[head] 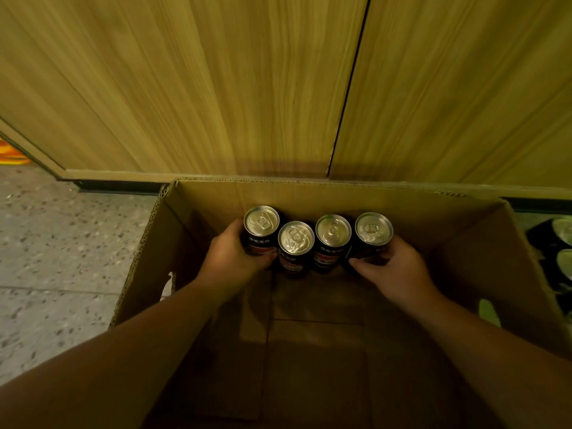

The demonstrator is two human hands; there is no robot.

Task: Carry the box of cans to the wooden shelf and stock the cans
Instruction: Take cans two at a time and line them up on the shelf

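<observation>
Head view: cans' (296,246) label writing too blurred.

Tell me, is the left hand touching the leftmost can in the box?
Touching. The head view shows the left hand wrapped around the leftmost can, fingers on its dark side.

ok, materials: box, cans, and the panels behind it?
Box: brown corrugated cardboard, matte; fluting shows along the cut top edge. Cans: metal, probably aluminium; shiny silver lids with pull tabs, glossy black printed sides. Panels: wood-grain surface with a slight sheen, likely laminate or veneer rather than solid wood; cannot tell for sure.
</observation>
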